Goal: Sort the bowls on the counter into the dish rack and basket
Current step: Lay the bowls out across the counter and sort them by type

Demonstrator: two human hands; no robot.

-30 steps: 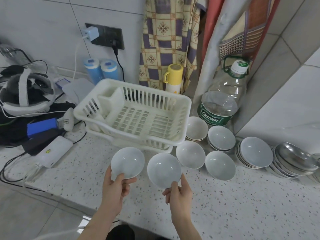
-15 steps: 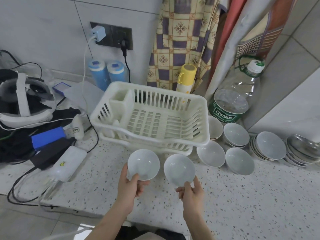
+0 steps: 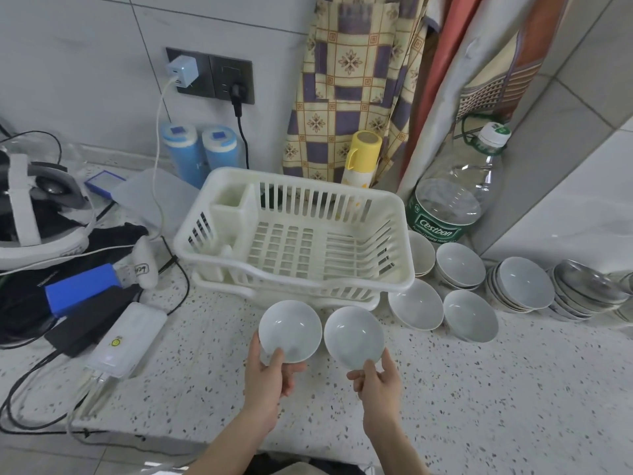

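While both hands are held above the speckled tabletop [image 3: 479, 399], each grips one pale bowl.
Left fingers: the thumb [image 3: 276, 358] lies inside the near rim of the left bowl [image 3: 290, 331], the other fingers curl beneath it, so the left hand [image 3: 270, 375] pinches that rim.
Right fingers: the thumb [image 3: 369, 367] presses on the near rim of the right bowl [image 3: 354, 337], with the remaining fingers under it; the right hand [image 3: 378, 383] holds it the same way.
Held bowls: side by side, nearly touching, mouths tilted toward the camera, just in front of the dish rack.
Dish rack [image 3: 294, 269]: white slatted plastic, standing on a matching tray, with a cutlery compartment at its left rear corner.
Bowls on the tabletop: two single bowls [image 3: 416, 305] and [image 3: 470, 315] right of the rack's front corner; behind them two short stacks [image 3: 459, 264], one partly hidden by the rack.
Further right: a stack of pale dishes [image 3: 524, 282], then a stack of metal bowls [image 3: 589, 286].
Behind: a large water bottle [image 3: 452, 204], a yellow flask [image 3: 361, 159] and two blue canisters [image 3: 198, 152] by the wall.
Left side: cables, a white power bank [image 3: 126, 337] and a headset [image 3: 37, 214].
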